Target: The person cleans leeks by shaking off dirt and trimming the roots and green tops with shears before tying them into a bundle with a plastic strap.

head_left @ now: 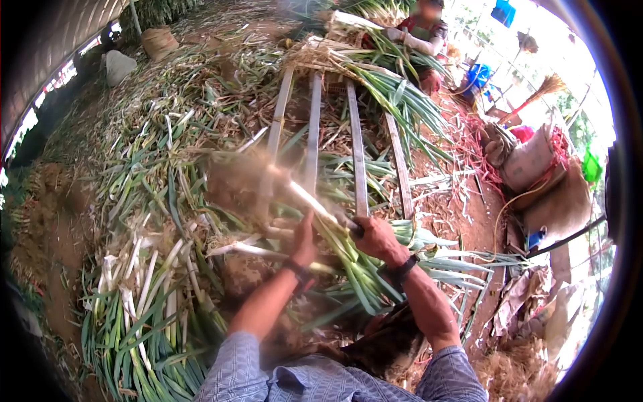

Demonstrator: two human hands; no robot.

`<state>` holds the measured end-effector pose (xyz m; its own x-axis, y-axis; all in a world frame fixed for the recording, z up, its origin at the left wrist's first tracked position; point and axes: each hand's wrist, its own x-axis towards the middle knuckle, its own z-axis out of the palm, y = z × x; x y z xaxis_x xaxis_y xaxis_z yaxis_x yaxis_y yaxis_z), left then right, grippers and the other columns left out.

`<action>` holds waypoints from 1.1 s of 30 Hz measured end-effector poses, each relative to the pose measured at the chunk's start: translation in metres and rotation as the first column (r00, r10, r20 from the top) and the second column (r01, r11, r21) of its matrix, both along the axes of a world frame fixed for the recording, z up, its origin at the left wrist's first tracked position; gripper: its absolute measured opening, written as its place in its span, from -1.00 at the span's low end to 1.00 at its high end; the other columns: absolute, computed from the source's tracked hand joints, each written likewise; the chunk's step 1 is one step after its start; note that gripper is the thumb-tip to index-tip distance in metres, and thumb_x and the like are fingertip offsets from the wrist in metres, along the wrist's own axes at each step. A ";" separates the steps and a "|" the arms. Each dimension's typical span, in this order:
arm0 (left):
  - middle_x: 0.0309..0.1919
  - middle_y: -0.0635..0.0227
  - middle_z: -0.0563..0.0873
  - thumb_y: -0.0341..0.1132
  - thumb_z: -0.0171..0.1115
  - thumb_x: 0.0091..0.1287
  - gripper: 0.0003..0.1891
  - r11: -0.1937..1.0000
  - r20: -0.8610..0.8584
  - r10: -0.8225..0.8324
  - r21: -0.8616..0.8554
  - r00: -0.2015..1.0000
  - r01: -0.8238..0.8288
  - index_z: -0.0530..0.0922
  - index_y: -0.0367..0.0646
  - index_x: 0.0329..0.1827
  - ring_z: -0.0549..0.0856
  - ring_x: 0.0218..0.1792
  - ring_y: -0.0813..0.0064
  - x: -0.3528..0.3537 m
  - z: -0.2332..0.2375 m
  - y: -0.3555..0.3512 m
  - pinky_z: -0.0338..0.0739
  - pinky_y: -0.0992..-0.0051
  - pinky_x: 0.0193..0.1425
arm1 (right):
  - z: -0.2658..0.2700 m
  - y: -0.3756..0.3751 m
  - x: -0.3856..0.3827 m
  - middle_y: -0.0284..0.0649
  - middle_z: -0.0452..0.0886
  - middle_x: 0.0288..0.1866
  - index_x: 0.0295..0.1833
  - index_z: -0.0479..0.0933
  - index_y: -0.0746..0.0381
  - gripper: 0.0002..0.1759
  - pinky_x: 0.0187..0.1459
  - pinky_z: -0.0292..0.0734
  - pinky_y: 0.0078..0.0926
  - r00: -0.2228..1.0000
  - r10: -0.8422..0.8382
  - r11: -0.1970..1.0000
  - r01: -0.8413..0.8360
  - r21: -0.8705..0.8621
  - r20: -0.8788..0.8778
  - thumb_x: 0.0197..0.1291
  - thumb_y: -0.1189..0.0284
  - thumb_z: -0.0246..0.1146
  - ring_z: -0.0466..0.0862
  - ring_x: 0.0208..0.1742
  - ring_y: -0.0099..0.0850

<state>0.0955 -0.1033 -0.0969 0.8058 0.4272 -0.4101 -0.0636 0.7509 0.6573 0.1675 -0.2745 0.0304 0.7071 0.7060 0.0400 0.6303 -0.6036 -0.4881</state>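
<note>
A long white-stemmed green onion [309, 199] is held up in front of me, its root end blurred and pointing up and left. My left hand [304, 242] is beside its stalk; the fingers are smeared and partly hidden. My right hand [379, 238] is closed round a dark handle next to the leaves. Under and around both hands lie more stalks, one white stem [251, 250] to the left and green leaves [445, 261] to the right.
Long flat slats [358, 151] run away from me to a heap of onions [402, 100]. A co-worker [429, 43] sits at the top right. Stalks are piled [144, 295] at the lower left. Sacks [532, 161] lie at the right; cut leaves cover the ground.
</note>
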 end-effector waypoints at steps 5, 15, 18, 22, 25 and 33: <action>-0.26 0.46 0.72 0.18 0.14 0.43 -0.57 0.994 0.048 0.003 0.113 0.999 -0.008 0.61 -0.01 -0.06 0.72 -0.21 0.52 -0.006 0.005 0.000 0.60 0.48 -0.20 | -0.001 -0.004 0.001 0.03 0.66 -0.44 -0.17 0.66 0.13 -0.84 -0.31 0.52 0.00 1.000 0.027 0.996 -0.027 -0.086 -0.007 0.17 0.34 0.26 0.67 -0.37 0.05; -0.24 0.43 0.70 0.17 0.09 0.46 -0.57 0.996 0.023 0.013 0.088 1.000 -0.014 0.59 -0.02 -0.06 0.73 -0.16 0.51 -0.007 0.011 -0.003 0.63 0.49 -0.18 | -0.002 -0.001 -0.008 -0.09 0.68 -0.42 -0.17 0.62 0.18 -0.72 -0.36 0.53 -0.10 0.998 0.060 0.995 -0.058 -0.084 0.020 0.37 0.19 0.19 0.68 -0.43 -0.09; -0.20 0.44 0.72 0.16 0.11 0.45 -0.58 0.999 -0.070 0.003 0.051 0.998 0.000 0.59 -0.01 -0.05 0.74 -0.15 0.51 -0.004 0.015 -0.002 0.62 0.48 -0.17 | -0.009 0.010 -0.007 -0.11 0.69 -0.42 -0.09 0.65 0.14 -0.70 -0.37 0.54 -0.13 0.999 0.045 0.993 -0.041 -0.111 0.030 0.40 0.15 0.17 0.69 -0.44 -0.12; -0.17 0.43 0.74 0.13 0.13 0.45 -0.60 0.998 -0.027 -0.019 0.064 0.999 0.020 0.61 -0.01 -0.01 0.74 -0.13 0.50 -0.009 0.023 -0.003 0.62 0.44 -0.11 | -0.006 0.018 -0.005 -0.08 0.69 -0.40 -0.04 0.66 0.08 -0.75 -0.33 0.56 -0.11 0.999 0.048 0.995 -0.048 -0.089 -0.005 0.33 0.20 0.21 0.69 -0.39 -0.07; -0.16 0.42 0.74 0.12 0.13 0.46 -0.58 0.999 -0.032 -0.011 0.042 0.999 0.012 0.60 -0.03 0.06 0.73 -0.12 0.49 -0.007 0.019 0.000 0.62 0.40 -0.04 | -0.002 0.022 -0.008 0.01 0.67 -0.38 -0.14 0.63 0.13 -0.81 -0.25 0.54 -0.01 0.996 0.005 1.000 -0.005 0.009 -0.084 0.16 0.31 0.29 0.67 -0.30 0.08; -0.01 0.27 0.61 0.21 0.09 0.45 -0.43 0.946 0.160 0.320 0.001 0.934 -0.325 0.49 -0.11 0.19 0.64 0.06 0.29 0.012 0.017 0.041 0.60 0.18 0.15 | 0.023 -0.038 0.004 -0.03 0.68 -0.34 -0.09 0.63 0.20 -0.74 -0.22 0.54 -0.16 0.945 0.102 0.977 -0.154 -0.149 -0.310 0.13 0.31 0.33 0.68 -0.29 -0.08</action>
